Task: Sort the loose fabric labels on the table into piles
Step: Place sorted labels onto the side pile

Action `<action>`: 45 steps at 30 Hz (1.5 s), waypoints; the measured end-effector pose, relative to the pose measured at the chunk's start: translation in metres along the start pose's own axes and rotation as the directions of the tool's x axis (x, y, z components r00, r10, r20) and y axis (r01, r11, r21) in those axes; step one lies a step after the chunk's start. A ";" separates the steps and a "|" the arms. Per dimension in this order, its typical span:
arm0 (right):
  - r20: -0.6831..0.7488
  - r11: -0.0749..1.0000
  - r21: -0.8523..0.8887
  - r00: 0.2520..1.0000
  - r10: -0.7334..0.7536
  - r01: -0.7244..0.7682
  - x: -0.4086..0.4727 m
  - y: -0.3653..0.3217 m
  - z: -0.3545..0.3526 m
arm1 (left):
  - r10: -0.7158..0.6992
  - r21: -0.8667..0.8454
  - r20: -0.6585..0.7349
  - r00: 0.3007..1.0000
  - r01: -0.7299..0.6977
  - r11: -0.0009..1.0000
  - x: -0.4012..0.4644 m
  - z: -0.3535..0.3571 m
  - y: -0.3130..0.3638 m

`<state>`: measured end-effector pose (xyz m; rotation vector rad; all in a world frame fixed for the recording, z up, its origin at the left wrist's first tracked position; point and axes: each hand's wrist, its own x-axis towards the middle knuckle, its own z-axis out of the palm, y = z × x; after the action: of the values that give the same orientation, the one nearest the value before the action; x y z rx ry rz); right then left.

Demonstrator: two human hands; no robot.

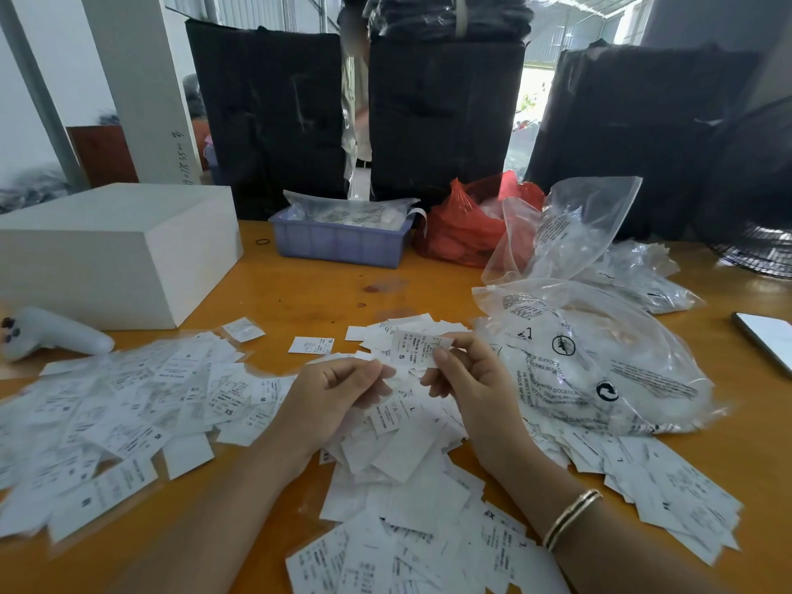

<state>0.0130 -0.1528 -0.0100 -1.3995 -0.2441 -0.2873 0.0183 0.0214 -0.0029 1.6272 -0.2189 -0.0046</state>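
Loose white fabric labels (398,460) lie heaped across the orange table (300,293), with a spread of them at the left (128,400) and more at the right front (677,486). My right hand (467,379) pinches one label marked S (413,351) and holds it up above the heap. My left hand (330,396) has its fingers curled over the heap beside it and pinches the edge of a label (392,385). A small pile of labels (407,330) lies just behind my hands, and a single label (310,345) sits apart.
A white box (115,250) stands at the back left with a white controller (51,334) in front of it. A blue bin (343,237), a red bag (467,225) and clear plastic bags (591,358) crowd the back and right. A phone (767,340) lies at the right edge.
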 end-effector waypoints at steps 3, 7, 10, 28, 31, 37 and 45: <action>0.040 1.000 -0.016 0.999 0.013 -0.013 0.000 0.000 0.000 | -0.002 -0.012 -0.013 1.000 0.002 1.000 0.001 -0.001 -0.001; 0.066 0.999 -0.001 0.997 0.035 -0.035 0.000 0.001 -0.001 | -0.003 0.003 -0.057 0.998 0.004 1.000 0.003 -0.002 -0.003; 0.071 0.999 -0.004 0.996 0.047 -0.047 0.000 0.001 -0.001 | -0.005 0.002 -0.069 0.998 0.005 1.000 0.003 -0.002 -0.004; 0.212 0.975 -0.145 0.957 0.197 -0.169 -0.001 0.002 -0.005 | -0.017 0.091 -0.101 0.995 0.026 0.996 0.006 -0.004 -0.007; 0.254 0.966 -0.180 0.940 0.228 -0.186 -0.002 0.002 -0.002 | -0.025 0.095 -0.080 0.996 0.033 0.995 0.007 -0.004 -0.009; 0.224 0.938 -0.302 0.943 0.246 -0.173 -0.004 0.000 0.000 | 0.001 0.089 -0.099 0.995 0.008 0.996 0.007 -0.002 -0.008; 0.171 0.950 -0.261 0.960 0.220 -0.171 -0.004 -0.002 -0.001 | 0.041 0.093 -0.122 0.992 -0.030 0.995 0.005 -0.002 -0.006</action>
<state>0.0082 -0.1536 -0.0099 -1.6863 -0.2363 -0.0102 0.0242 0.0235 -0.0083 1.7074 -0.1543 0.1348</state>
